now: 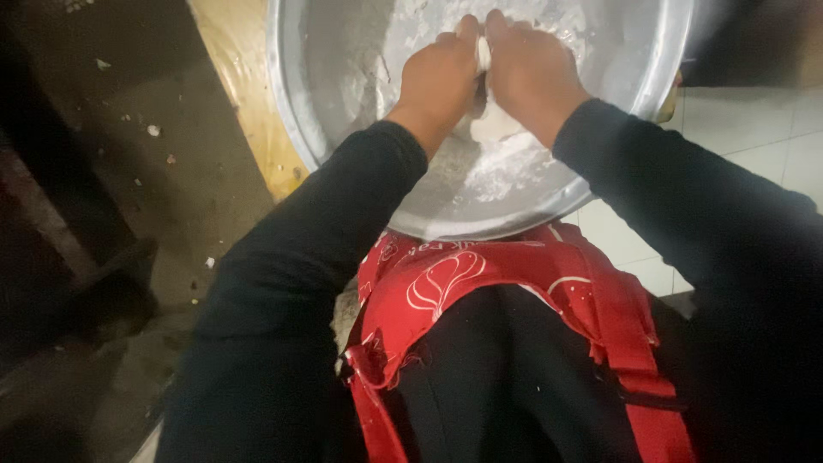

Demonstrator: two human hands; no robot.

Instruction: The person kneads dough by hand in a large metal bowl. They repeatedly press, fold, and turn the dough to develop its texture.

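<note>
In a wide metal basin (296,129), soft white dough (490,124), both hands' fingers (467,30) clamped on it

Both arms reach forward in black sleeves, elbows wide and forearms converging. The left hand (441,81) and the right hand (530,73) sit pressed side by side, backs up, knuckles toward the camera. Fingers of both curl down and inward, closed in a clasp; the fingertips are hidden. Wrists are bare below the cuffs.

Dim grey floor (171,171) strewn with crumbs on the left — pale tiles (754,129) on the right.
</note>
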